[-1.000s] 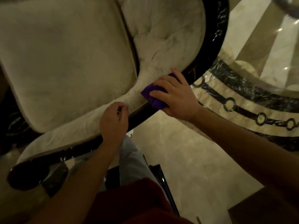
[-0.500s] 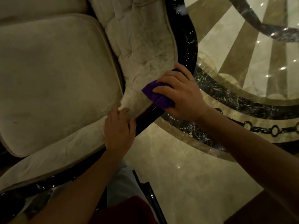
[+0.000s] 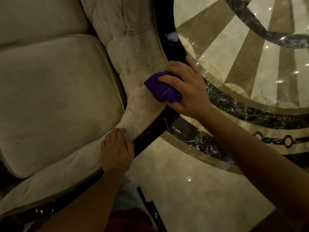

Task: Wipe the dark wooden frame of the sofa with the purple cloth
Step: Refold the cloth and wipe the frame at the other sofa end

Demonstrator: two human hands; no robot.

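Two bare hands over a cream sofa (image 3: 55, 101) on patterned marble floor (image 3: 192, 190). Glossy dark frame (image 3: 174, 47) curving from twelve o'clock down to seven. Right hand (image 3: 187, 88) at centre, fingers clasped around bunched purple cloth (image 3: 158, 89), pressed where padding meets frame. Left hand (image 3: 117, 151) at six o'clock, fingers curled down onto sofa edge, thumb on frame, gripping nothing loose.

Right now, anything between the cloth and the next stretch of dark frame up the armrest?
Nothing visible. The right hand presses the purple cloth at the armrest's edge, and the dark wooden frame curving away above it is bare. The left hand rests on the frame and upholstery lower down, nearer the person, clear of that stretch.
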